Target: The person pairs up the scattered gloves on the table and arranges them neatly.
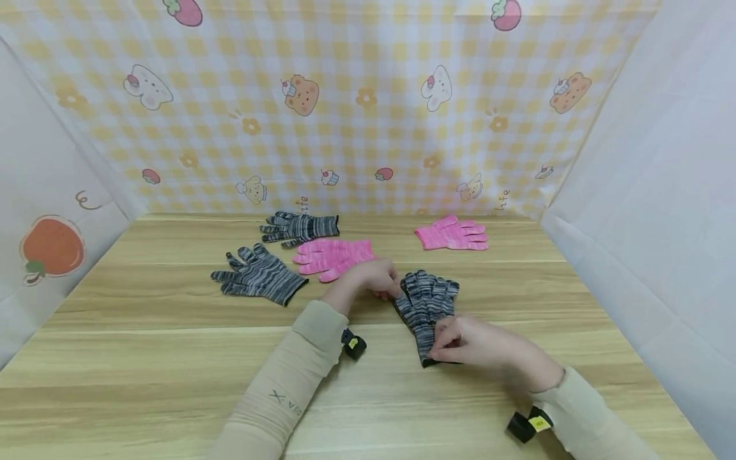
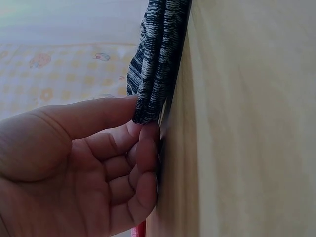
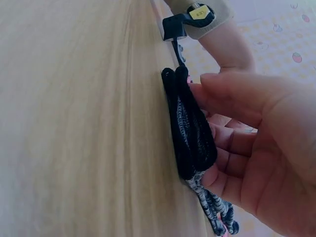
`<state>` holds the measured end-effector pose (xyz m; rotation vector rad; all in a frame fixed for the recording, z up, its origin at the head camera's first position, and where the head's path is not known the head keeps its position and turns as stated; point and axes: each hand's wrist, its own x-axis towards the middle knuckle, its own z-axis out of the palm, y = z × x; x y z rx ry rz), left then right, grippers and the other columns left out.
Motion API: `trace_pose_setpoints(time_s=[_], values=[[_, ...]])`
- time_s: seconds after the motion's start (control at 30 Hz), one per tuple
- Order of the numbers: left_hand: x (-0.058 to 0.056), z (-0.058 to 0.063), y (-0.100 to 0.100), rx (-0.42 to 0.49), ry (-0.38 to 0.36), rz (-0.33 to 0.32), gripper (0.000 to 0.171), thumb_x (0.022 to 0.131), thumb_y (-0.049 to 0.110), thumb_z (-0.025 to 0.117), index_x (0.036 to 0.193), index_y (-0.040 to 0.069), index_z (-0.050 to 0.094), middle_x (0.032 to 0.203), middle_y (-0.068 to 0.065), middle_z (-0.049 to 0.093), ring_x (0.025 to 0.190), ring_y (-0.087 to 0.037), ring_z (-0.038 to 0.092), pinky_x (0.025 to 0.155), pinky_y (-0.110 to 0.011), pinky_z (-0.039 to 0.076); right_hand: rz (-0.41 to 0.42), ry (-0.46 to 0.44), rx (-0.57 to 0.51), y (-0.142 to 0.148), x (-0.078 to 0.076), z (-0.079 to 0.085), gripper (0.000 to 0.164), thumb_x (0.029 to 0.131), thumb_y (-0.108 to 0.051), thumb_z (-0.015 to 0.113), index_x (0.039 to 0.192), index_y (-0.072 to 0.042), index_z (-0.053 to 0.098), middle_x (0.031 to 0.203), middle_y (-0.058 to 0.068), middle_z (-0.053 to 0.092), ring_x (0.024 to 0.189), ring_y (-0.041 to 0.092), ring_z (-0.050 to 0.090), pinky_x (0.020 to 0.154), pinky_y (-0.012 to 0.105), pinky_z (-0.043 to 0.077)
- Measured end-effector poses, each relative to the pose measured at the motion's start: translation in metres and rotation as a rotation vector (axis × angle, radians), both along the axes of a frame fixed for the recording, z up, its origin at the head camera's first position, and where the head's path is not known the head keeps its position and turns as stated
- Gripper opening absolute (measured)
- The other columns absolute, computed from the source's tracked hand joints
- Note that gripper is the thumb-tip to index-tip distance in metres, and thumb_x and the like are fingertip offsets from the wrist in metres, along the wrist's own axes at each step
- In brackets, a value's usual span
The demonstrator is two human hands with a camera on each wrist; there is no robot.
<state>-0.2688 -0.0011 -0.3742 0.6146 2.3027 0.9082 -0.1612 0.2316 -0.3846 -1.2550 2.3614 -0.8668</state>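
Observation:
A pair of dark grey marled knit gloves (image 1: 424, 305) lies one on top of the other at the middle right of the table, fingers pointing to the back. My left hand (image 1: 374, 277) pinches the left edge of the pair, its thumb on top and its curled fingers at the edge. At the front, my right hand (image 1: 480, 340) has its thumb and bent fingers at the black cuffs (image 3: 201, 140), holding the upper one. Two layered cuffs show in the right wrist view, and the stacked knit edge (image 2: 153, 64) appears in the left wrist view.
Left of the pair lie two grey marled gloves, one nearer (image 1: 261, 276) and one farther back (image 1: 300, 227), with a pink glove (image 1: 330, 255) beside them. Another pink glove (image 1: 453, 234) lies at the back right. A checked curtain (image 1: 368, 128) hangs behind the wooden table (image 1: 144, 358).

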Motion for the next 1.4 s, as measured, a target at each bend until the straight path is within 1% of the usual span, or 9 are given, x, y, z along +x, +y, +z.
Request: trace_pose_setpoints(time_s=[0.17,0.47,0.7,0.77,0.87,1.0,1.07,1.27,1.4], values=[[0.0,0.003,0.004,-0.047,-0.001,0.006,0.025,0.087,0.009,0.069,0.064,0.006,0.059,0.062,-0.001,0.055,0.055,-0.013,0.054,0.049,-0.023,0.042,-0.019,-0.029,0.02,0.0,-0.001,-0.001,0.012,0.089,-0.018,0.069,0.098,-0.017,0.076,0.082,-0.016,0.057,0.074,0.003,0.05,0.064,0.022,0.048],[-0.005,0.004,0.005,-0.038,0.005,-0.018,0.029,0.087,0.009,0.07,0.06,0.008,0.057,0.058,0.0,0.05,0.052,-0.014,0.048,0.047,-0.024,0.04,-0.074,-0.104,0.007,0.001,-0.004,-0.005,0.014,0.083,-0.014,0.074,0.095,-0.02,0.076,0.078,-0.013,0.056,0.07,0.004,0.051,0.061,0.023,0.048],[-0.007,0.007,0.005,-0.046,-0.055,-0.034,0.027,0.086,0.014,0.071,0.063,0.01,0.058,0.061,-0.001,0.052,0.052,-0.014,0.048,0.047,-0.025,0.04,-0.047,-0.091,-0.006,0.002,-0.006,-0.007,0.013,0.082,-0.015,0.074,0.095,-0.019,0.075,0.077,-0.014,0.056,0.069,0.003,0.05,0.06,0.022,0.047],[-0.008,0.007,0.006,-0.035,-0.071,-0.015,0.028,0.087,0.017,0.07,0.065,0.01,0.055,0.061,-0.001,0.051,0.051,-0.013,0.047,0.046,-0.025,0.038,-0.046,-0.094,-0.009,0.002,-0.006,-0.007,0.013,0.082,-0.015,0.074,0.095,-0.019,0.075,0.077,-0.015,0.056,0.069,0.002,0.05,0.059,0.022,0.047],[-0.008,0.006,0.008,0.011,-0.083,0.044,0.028,0.09,0.023,0.068,0.071,0.007,0.054,0.063,-0.003,0.051,0.05,-0.014,0.044,0.046,-0.025,0.036,-0.047,-0.096,-0.013,0.002,-0.006,-0.007,0.013,0.082,-0.015,0.074,0.095,-0.018,0.075,0.077,-0.015,0.056,0.069,0.002,0.05,0.059,0.022,0.047],[-0.008,0.004,0.013,0.077,-0.065,0.131,0.025,0.092,0.026,0.065,0.085,0.005,0.055,0.069,-0.005,0.054,0.051,-0.015,0.045,0.047,-0.026,0.039,-0.047,-0.101,-0.017,0.003,-0.006,-0.008,0.013,0.083,-0.015,0.074,0.095,-0.018,0.075,0.078,-0.014,0.057,0.069,0.003,0.05,0.059,0.022,0.047],[-0.007,0.004,0.015,0.095,-0.06,0.157,0.022,0.092,0.024,0.065,0.087,0.005,0.056,0.07,-0.006,0.053,0.051,-0.016,0.047,0.047,-0.027,0.042,-0.05,-0.107,-0.018,0.002,-0.006,-0.008,0.012,0.083,-0.015,0.074,0.095,-0.019,0.075,0.078,-0.014,0.057,0.069,0.003,0.051,0.06,0.022,0.047],[-0.01,0.003,0.019,0.111,-0.057,0.17,0.022,0.091,0.012,0.065,0.076,0.008,0.049,0.067,-0.004,0.049,0.055,-0.016,0.049,0.049,-0.029,0.046,-0.061,-0.118,-0.02,0.002,-0.007,-0.009,0.012,0.083,-0.017,0.074,0.094,-0.02,0.076,0.077,-0.013,0.057,0.069,0.004,0.051,0.059,0.023,0.047],[-0.011,0.002,0.019,0.121,-0.05,0.19,0.022,0.088,0.006,0.066,0.073,0.008,0.051,0.066,-0.006,0.052,0.056,-0.015,0.05,0.053,-0.029,0.051,-0.068,-0.123,-0.02,0.002,-0.007,-0.009,0.011,0.083,-0.017,0.074,0.094,-0.02,0.076,0.076,-0.013,0.057,0.069,0.004,0.051,0.059,0.023,0.047]])
